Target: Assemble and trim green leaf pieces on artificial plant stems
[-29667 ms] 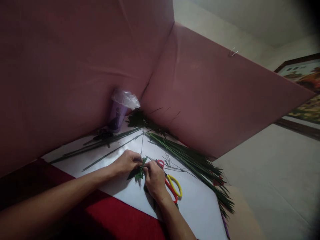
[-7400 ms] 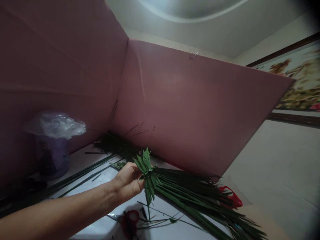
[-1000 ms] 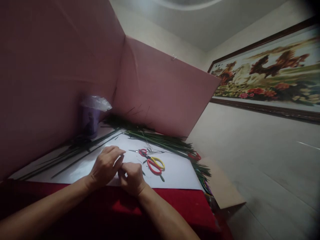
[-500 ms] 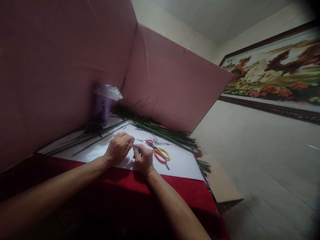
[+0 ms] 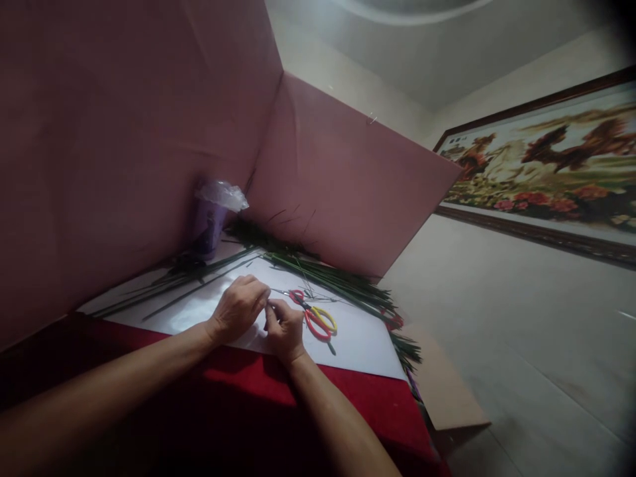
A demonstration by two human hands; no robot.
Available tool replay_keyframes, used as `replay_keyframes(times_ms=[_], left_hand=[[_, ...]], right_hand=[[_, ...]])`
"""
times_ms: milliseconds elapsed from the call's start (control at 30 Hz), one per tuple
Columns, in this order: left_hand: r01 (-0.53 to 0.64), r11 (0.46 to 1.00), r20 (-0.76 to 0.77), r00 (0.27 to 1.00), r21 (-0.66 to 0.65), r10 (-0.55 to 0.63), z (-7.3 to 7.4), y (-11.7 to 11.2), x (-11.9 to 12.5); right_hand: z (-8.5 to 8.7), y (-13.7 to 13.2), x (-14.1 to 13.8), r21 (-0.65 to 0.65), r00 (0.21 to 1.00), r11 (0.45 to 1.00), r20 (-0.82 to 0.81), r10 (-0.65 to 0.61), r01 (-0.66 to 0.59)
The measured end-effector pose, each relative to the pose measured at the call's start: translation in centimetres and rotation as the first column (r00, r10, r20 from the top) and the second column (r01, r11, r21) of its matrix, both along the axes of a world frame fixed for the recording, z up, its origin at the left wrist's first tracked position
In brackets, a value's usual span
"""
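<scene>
1. Hand position: The left hand (image 5: 239, 306) and the right hand (image 5: 285, 329) met fingertip to fingertip above the near edge of a flat, smooth white sheet (image 5: 360, 348) laid over a red cloth (image 5: 372, 401).
2. Grip state: Both hands were curled into narrow pinches. Whether anything lay between the fingertips could not be told.
3. Tool location: Scissors with one yellow and one red looped handle (image 5: 328, 320) lay on the sheet just right of the right hand. A slim pointed tool with a small red handle (image 5: 297, 296) lay by their far end.
4. Tool handling: The scissors were judged rigid and moderately heavy, with the loops as the proper hold and the pointed end to be avoided.
5. Leaf location: A bundle of long, dark-green strip leaves (image 5: 330, 275) ran along the sheet's far right edge.
6. Leaf handling: The leaves were judged light, springy and liable to split lengthwise. The gathered far-left end appeared the better hold; the fanned tips at right seemed easily bent.
</scene>
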State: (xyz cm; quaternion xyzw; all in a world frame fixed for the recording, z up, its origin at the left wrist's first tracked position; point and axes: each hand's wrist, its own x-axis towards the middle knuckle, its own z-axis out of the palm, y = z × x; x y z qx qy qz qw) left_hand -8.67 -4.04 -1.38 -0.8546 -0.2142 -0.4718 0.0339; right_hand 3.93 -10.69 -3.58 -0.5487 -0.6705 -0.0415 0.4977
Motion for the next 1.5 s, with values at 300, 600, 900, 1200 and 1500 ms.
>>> replay_keyframes(times_ms=[300, 600, 900, 1200, 1500], left_hand=[[-0.017, 1.000, 0.008, 1.000, -0.018, 0.017, -0.4, 0.2, 0.1], [-0.070, 0.997, 0.000, 0.998, -0.032, 0.070, -0.5, 0.4, 0.1], [-0.061, 0.998, 0.008, 0.998, -0.034, 0.062, -0.4, 0.5, 0.0], [-0.156, 0.986, 0.015, 0.987, -0.051, 0.157, -0.6, 1.0, -0.1], [-0.195, 0.979, -0.001, 0.981, -0.052, 0.195, -0.5, 1.0, -0.4]], right_hand=[[-0.2, 0.2, -0.1, 0.039, 0.999, 0.998, -0.008, 0.048, -0.048], [-0.2, 0.1, -0.1, 0.022, 0.999, 0.999, -0.042, 0.031, -0.030], [-0.3, 0.3, -0.1, 0.035, 0.997, 0.998, -0.058, 0.052, -0.050], [-0.2, 0.5, 0.2, -0.031, 0.956, 0.999, -0.295, 0.000, -0.009], [-0.1, 0.5, -0.1, -0.053, 0.959, 0.999, -0.282, -0.027, 0.013]])
